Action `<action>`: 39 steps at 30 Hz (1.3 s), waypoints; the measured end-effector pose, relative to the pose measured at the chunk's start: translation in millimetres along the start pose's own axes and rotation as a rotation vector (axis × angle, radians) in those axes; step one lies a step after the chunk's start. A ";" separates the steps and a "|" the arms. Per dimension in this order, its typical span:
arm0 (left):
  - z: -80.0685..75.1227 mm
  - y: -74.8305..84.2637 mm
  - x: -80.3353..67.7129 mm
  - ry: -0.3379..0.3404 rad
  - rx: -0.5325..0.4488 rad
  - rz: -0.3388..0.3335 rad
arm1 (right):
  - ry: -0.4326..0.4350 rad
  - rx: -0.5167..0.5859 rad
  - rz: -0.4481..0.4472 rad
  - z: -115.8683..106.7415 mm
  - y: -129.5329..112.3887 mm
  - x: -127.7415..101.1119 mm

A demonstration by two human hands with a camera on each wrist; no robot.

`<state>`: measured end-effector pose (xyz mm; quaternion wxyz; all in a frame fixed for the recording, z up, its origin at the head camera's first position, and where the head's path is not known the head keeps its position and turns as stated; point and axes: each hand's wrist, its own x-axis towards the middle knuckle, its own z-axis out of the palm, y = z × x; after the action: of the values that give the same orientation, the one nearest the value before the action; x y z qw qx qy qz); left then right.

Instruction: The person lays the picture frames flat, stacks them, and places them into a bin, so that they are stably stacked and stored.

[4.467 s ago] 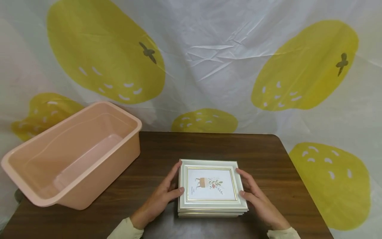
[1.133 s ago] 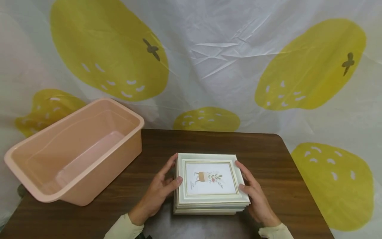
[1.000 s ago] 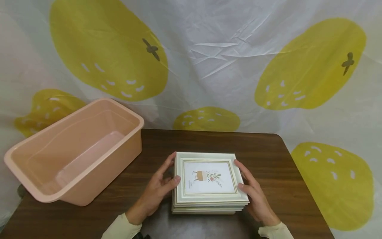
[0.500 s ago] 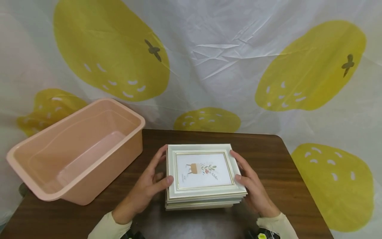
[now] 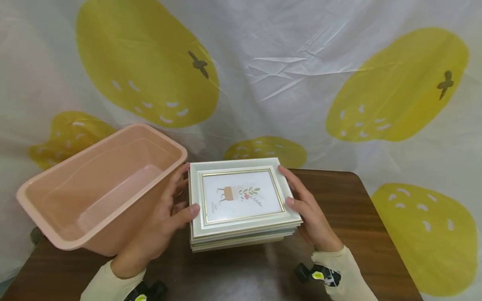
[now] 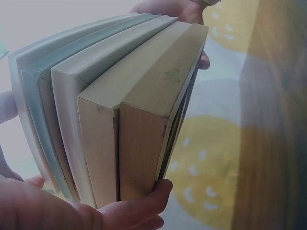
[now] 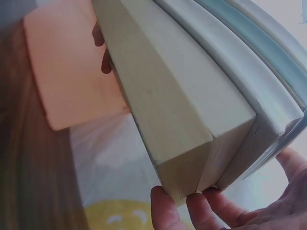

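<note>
Two hands carry a stack of picture frames (image 5: 241, 202) between them, lifted off the dark wooden table (image 5: 339, 217) and tilted a little toward the person. On one side the left hand (image 5: 158, 225) grips the stack, its thumb lying over the top frame's white border and its fingers curled under the bottom frame; in the left wrist view the fingertips (image 6: 144, 203) show beneath the lowest edge. On the other side the right hand (image 5: 306, 211) clamps the stack the same way, thumb on top and fingers (image 7: 168, 206) hooked under the pale wood of the lowest frames. Both sets of fingers are closed on the stack, not spread. Uppermost lies a white frame with a thin gold inner line and a small plant drawing under its glass. Just beyond the left hand's knuckles stands a peach plastic tub (image 5: 101, 188), its near corner close to the stack's edge; whether they touch cannot be told. Behind everything hangs a white sheet with large yellow fruit shapes (image 5: 395, 83)
</note>
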<state>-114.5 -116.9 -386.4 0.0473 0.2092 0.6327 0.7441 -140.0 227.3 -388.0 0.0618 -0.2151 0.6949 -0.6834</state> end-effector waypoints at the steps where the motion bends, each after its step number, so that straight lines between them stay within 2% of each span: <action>1: -2.1 3.9 -0.1 0.006 0.002 0.013 | -0.006 0.010 -0.009 2.1 -2.3 4.2; 4: -9.0 15.1 -0.6 0.032 0.006 0.032 | -0.022 0.045 -0.026 8.4 -8.9 16.6; 8: -19.5 29.6 -1.5 0.058 -0.020 0.022 | -0.034 0.054 -0.028 17.1 -17.5 34.5; 12: -30.8 42.9 -3.0 0.047 -0.078 0.028 | -0.049 0.062 -0.028 27.0 -24.8 54.7; 15: -38.0 51.5 -5.1 0.052 -0.086 0.026 | -0.063 0.082 -0.020 34.2 -30.0 69.5; 20: -51.7 63.2 -4.8 0.133 -0.031 0.028 | -0.066 0.056 0.011 45.9 -39.1 95.2; 24: -66.5 69.2 -1.7 0.193 -0.030 0.048 | -0.082 0.026 0.018 55.7 -44.8 116.0; 30: -91.9 74.6 4.0 0.217 -0.058 0.054 | -0.132 0.017 -0.005 70.0 -52.9 147.0; 34: -106.6 75.7 10.7 0.245 -0.102 0.043 | -0.158 0.057 -0.006 78.6 -54.7 169.1; 39: -124.9 75.2 13.6 0.263 -0.164 0.063 | -0.200 0.135 0.021 91.6 -55.1 193.2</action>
<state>-158.6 -242.1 -324.7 -0.0422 0.1252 0.5639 0.8152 -267.2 70.1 -299.3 0.1523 -0.2703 0.6400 -0.7030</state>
